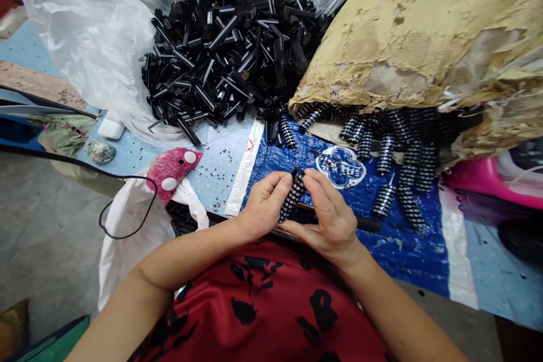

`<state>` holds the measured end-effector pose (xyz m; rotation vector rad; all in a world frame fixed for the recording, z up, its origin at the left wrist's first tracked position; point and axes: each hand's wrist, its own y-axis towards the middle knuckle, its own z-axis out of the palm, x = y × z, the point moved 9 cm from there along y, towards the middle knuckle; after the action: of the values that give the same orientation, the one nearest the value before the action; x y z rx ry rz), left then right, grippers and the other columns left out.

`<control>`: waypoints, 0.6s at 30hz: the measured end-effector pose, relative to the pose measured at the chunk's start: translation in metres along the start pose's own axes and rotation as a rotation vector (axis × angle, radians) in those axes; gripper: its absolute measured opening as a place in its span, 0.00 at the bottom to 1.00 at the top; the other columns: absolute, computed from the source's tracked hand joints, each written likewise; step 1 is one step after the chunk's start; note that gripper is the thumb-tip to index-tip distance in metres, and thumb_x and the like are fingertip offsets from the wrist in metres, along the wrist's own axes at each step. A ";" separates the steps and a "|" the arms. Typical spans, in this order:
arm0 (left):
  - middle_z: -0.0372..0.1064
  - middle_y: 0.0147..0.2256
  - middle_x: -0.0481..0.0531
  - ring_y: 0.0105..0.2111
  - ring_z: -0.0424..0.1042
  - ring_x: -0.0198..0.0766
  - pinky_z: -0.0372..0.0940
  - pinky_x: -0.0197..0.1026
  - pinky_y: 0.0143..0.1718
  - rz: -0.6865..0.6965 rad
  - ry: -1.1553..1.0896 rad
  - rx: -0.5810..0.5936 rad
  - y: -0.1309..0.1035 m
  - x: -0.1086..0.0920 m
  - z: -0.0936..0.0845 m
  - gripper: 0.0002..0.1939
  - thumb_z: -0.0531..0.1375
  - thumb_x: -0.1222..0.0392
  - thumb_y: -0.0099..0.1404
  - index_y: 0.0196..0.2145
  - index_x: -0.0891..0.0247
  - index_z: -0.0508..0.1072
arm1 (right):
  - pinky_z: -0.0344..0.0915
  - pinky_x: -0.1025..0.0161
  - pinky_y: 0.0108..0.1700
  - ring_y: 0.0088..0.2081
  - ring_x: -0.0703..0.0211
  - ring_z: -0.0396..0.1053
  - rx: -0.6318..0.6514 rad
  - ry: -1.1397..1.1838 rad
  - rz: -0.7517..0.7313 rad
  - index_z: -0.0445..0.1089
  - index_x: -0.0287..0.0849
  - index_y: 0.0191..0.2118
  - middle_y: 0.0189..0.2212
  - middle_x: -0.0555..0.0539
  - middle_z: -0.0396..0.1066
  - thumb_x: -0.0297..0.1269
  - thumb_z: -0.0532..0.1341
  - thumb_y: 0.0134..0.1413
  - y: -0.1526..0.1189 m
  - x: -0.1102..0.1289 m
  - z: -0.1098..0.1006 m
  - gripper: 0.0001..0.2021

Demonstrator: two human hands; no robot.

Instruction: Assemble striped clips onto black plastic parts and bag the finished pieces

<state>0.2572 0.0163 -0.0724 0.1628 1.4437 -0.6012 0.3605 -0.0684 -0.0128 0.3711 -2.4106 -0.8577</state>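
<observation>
Both my hands meet over the table's near edge, gripping one black perforated roller [292, 195] between them. My left hand [263, 203] pinches its left side. My right hand [328, 212] closes on its right side and top end. A thin black rod [360, 222] pokes out to the right from under my right hand. Behind them, on a blue printed sheet [382, 243], lie several more perforated rollers [394, 153]. A big heap of plain black plastic sticks [229, 45] sits further back on a clear plastic bag [97, 39].
A torn brown paper sack [424, 34] covers the rollers at the right. A pink pouch [172, 169] and a white bag [127, 232] with a black cord [123, 220] hang at the left table edge. A pink object [487, 178] lies far right.
</observation>
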 end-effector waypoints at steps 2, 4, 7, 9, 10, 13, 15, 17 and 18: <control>0.75 0.37 0.50 0.37 0.70 0.36 0.66 0.39 0.44 -0.015 -0.080 0.020 0.001 0.001 0.000 0.24 0.66 0.37 0.65 0.41 0.63 0.79 | 0.72 0.45 0.64 0.64 0.39 0.70 0.003 -0.062 -0.001 0.47 0.43 0.77 0.66 0.33 0.67 0.49 0.72 0.57 -0.002 0.000 0.000 0.50; 0.77 0.38 0.50 0.37 0.72 0.36 0.67 0.39 0.44 -0.065 -0.157 0.051 0.003 0.003 -0.001 0.24 0.70 0.39 0.61 0.42 0.63 0.81 | 0.71 0.43 0.65 0.66 0.38 0.69 0.042 -0.114 0.011 0.46 0.45 0.77 0.66 0.34 0.67 0.50 0.70 0.60 -0.003 0.000 0.003 0.48; 0.78 0.37 0.51 0.35 0.74 0.35 0.69 0.39 0.42 -0.186 -0.217 0.124 0.006 0.013 -0.002 0.25 0.75 0.42 0.56 0.42 0.64 0.81 | 0.67 0.41 0.67 0.67 0.36 0.66 0.119 -0.144 0.045 0.44 0.45 0.78 0.67 0.33 0.66 0.51 0.68 0.61 -0.005 -0.002 0.012 0.47; 0.78 0.35 0.51 0.32 0.75 0.35 0.70 0.39 0.39 -0.291 -0.270 0.173 0.005 0.023 -0.001 0.25 0.76 0.43 0.53 0.41 0.65 0.80 | 0.67 0.41 0.67 0.68 0.36 0.65 0.138 -0.115 0.061 0.44 0.44 0.78 0.67 0.32 0.65 0.53 0.69 0.60 -0.006 -0.003 0.016 0.50; 0.78 0.34 0.50 0.31 0.76 0.36 0.71 0.40 0.38 -0.334 -0.301 0.187 0.005 0.028 -0.001 0.26 0.77 0.43 0.52 0.40 0.65 0.79 | 0.67 0.40 0.66 0.68 0.35 0.65 0.138 -0.091 0.066 0.43 0.43 0.78 0.68 0.31 0.65 0.55 0.69 0.58 -0.007 -0.004 0.018 0.52; 0.76 0.32 0.48 0.29 0.76 0.36 0.70 0.40 0.34 -0.288 -0.269 0.160 0.012 0.032 -0.013 0.25 0.75 0.43 0.54 0.40 0.63 0.76 | 0.66 0.38 0.66 0.70 0.33 0.61 0.153 -0.052 0.103 0.41 0.39 0.78 0.68 0.29 0.63 0.60 0.69 0.56 -0.017 -0.012 0.020 0.56; 0.75 0.32 0.48 0.30 0.74 0.35 0.68 0.39 0.34 -0.092 -0.081 0.081 0.020 0.019 -0.036 0.22 0.73 0.44 0.57 0.40 0.62 0.77 | 0.67 0.40 0.63 0.66 0.33 0.66 0.194 -0.120 0.151 0.50 0.38 0.75 0.64 0.30 0.69 0.56 0.68 0.59 -0.030 -0.024 0.019 0.47; 0.76 0.34 0.50 0.33 0.73 0.37 0.67 0.39 0.38 0.109 0.210 0.015 0.026 0.002 -0.059 0.17 0.71 0.48 0.61 0.41 0.61 0.79 | 0.70 0.47 0.55 0.54 0.41 0.75 0.261 -0.218 0.178 0.67 0.40 0.63 0.51 0.36 0.77 0.46 0.66 0.65 -0.044 -0.034 0.017 0.26; 0.76 0.35 0.51 0.35 0.72 0.38 0.66 0.40 0.41 0.178 0.364 0.007 0.027 -0.005 -0.067 0.14 0.70 0.50 0.62 0.41 0.60 0.80 | 0.71 0.51 0.51 0.47 0.46 0.76 0.288 -0.255 0.178 0.71 0.41 0.56 0.45 0.39 0.79 0.42 0.65 0.66 -0.049 -0.036 0.016 0.17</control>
<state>0.2110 0.0714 -0.0840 0.4191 1.7556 -0.4449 0.3846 -0.0827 -0.0697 0.1559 -2.7635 -0.5045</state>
